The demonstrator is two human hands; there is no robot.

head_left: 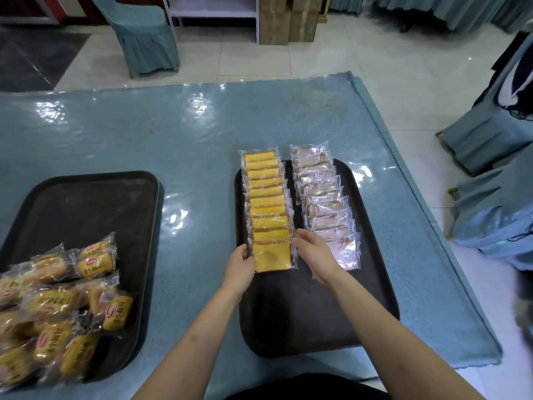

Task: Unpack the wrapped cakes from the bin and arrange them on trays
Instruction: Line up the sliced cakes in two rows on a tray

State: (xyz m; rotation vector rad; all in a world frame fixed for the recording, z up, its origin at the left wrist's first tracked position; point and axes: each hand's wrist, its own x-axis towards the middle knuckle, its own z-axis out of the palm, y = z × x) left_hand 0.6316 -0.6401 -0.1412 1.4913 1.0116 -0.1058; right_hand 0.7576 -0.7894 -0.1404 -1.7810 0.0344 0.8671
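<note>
On the right tray (pixel 372 298) two overlapping rows already stand in order: yellow wrapped cakes (pixel 266 197) and, just beside them, pinkish wrapped cakes (pixel 324 197). The left hand (pixel 239 268) and right hand (pixel 313 255) each pinch a side of the nearest yellow cake (pixel 272 256), so both grips are closed on its wrapper as it is squared into line. The near half of this tray is bare. On the left tray (pixel 86 203) a loose heap of small wrapped buns (pixel 57 313) looks unsorted. No bin is in view, so what remains to unpack cannot be judged.
</note>
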